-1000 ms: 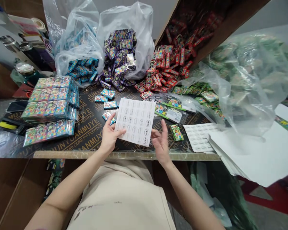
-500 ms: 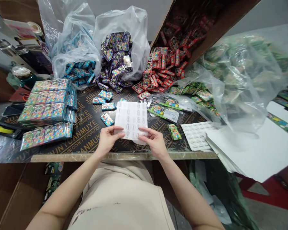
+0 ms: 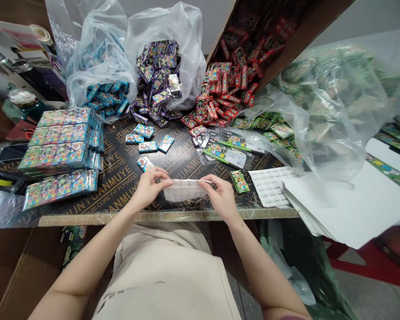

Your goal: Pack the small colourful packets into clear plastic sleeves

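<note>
Label sheet (image 3: 184, 192) is at frame centre, just past the front edge strip (image 3: 120, 218) of the bench. Thin white paper, bowed: a narrow printed band shows along the top, a pale translucent-looking face below. Left hand (image 3: 150, 186) has thumb and fingers pinched closed on its left end; right hand (image 3: 222, 195) pinches the right end the same way. No visible gap at either grip; sheet is held between the two.

Bench top (image 3: 120, 155): smooth black ply, gold lettering. Edge strip is tan, glossy film over it. Five small blue boxes (image 3: 148, 146) lie loose left of centre, flat rectangular card. One green box (image 3: 240, 182) sits near the right hand. Flat clear pouches with printed green headers (image 3: 225, 153) overlap above it. Flat printed sheets (image 3: 268, 187) and a smooth white paper stack (image 3: 346, 200) at right. Shiny film-wrapped packs (image 3: 56, 151) piled at left.

Containers: crinkled clear bag (image 3: 98, 58) upper left, blue boxes; second clear bag (image 3: 190, 58) top centre, purple boxes, spilling out; tilted brown carton (image 3: 315, 31) upper right, red boxes pouring onto bench; big cloudy bag (image 3: 340, 111) at right, green boxes.
</note>
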The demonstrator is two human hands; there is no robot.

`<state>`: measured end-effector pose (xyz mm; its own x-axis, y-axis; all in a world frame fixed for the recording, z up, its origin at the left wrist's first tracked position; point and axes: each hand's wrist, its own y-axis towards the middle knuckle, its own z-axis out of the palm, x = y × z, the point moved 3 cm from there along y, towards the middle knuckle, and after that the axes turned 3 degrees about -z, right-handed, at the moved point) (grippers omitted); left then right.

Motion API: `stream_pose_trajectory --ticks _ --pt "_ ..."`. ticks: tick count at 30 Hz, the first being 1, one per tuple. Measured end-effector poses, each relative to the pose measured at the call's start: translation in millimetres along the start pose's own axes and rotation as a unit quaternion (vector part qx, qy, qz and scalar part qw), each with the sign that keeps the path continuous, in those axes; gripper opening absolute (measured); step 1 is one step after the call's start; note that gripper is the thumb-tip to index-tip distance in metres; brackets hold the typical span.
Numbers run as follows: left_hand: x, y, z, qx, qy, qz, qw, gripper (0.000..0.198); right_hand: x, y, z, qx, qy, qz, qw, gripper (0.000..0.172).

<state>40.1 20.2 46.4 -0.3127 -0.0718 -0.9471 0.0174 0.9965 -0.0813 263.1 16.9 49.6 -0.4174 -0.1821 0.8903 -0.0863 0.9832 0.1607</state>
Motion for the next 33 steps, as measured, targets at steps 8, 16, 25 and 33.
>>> stream_pose_trajectory --ticks 8,16,25,33 --pt "29.1 32.3 26.8 0.093 -0.081 -0.142 0.982 0.019 -53.4 11.4 -37.4 -0.046 -0.136 0.013 0.990 0.040" --pt "60.3 66.6 62.9 0.075 0.012 -0.198 0.977 0.013 -134.5 -6.8 -94.8 -0.114 -0.384 0.079 0.913 0.059" --pt "39.8 79.4 138.3 0.130 0.161 -0.138 0.969 0.014 -99.2 -11.7 -30.6 -0.063 -0.391 -0.068 0.916 0.048" --pt "28.5 55.1 39.9 -0.014 0.406 0.093 0.909 0.032 -104.7 13.4 -42.8 -0.088 -0.461 -0.061 0.881 0.053"
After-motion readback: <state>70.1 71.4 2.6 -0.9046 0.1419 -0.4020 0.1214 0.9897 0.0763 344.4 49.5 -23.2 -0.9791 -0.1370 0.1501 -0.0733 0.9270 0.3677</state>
